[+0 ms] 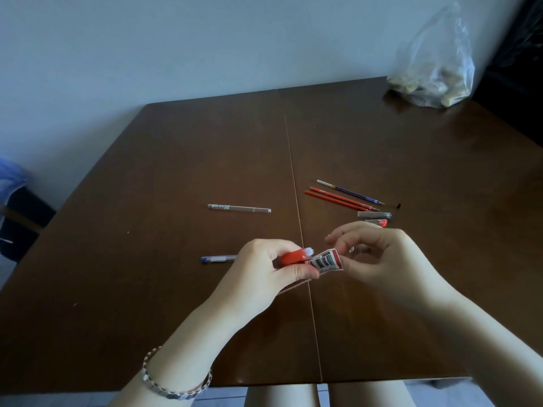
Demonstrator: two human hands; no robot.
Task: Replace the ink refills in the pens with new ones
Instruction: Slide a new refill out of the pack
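Ink refills (346, 196): three loose on tabletop (176, 318), none fitted; left hand (264, 268) grips red pen (293, 257), right hand (379, 254) pinches its label (326, 259).

Left hand (266, 267) grips a red pen (293, 257) above the table seam (296, 201); right hand (379, 254) pinches its barcode label (326, 260). Loose refills (340, 198) lie right of the seam.

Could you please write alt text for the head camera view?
A left hand grips a red pen while the right hand peels its barcode label above a brown table with loose refills and pens.
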